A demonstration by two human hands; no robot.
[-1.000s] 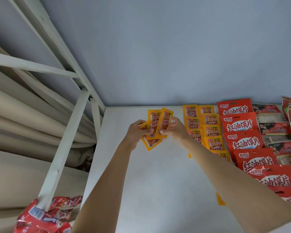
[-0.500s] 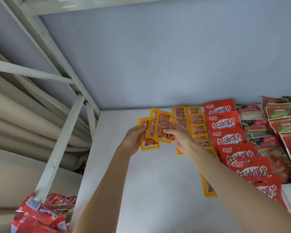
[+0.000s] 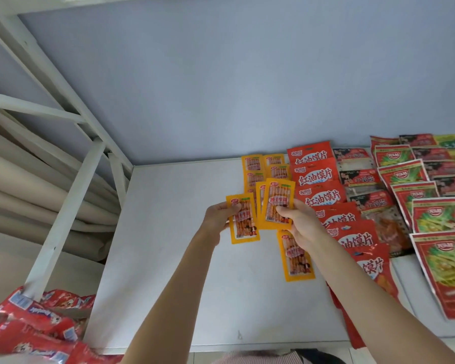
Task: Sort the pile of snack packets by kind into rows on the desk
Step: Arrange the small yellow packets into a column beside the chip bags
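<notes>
- The left hand (image 3: 217, 218) pinches one orange packet (image 3: 243, 219) by its top corner, above the white desk (image 3: 168, 258).
- The right hand (image 3: 301, 222) grips two fanned orange packets (image 3: 275, 203), thumb on front.
- Orange rows (image 3: 263, 166) lie behind; another orange packet (image 3: 296, 256) lies flat below the right hand.
- Red packets (image 3: 318, 177) lie in a row alongside.

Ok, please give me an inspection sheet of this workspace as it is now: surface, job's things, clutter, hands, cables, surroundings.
Surface: white desk, left half bare.
Job's things: orange packets row at the back; one orange packet lying apart; red packets row beside; green-picture packets at right.
Clutter: red wrappers heap off the desk's left edge.
Hands: left hand pinches one orange packet; right hand holds a fan of orange packets; both grips above the desk.
Cables: nothing seen.
Surroundings: blue-grey wall; white frame at left.
</notes>
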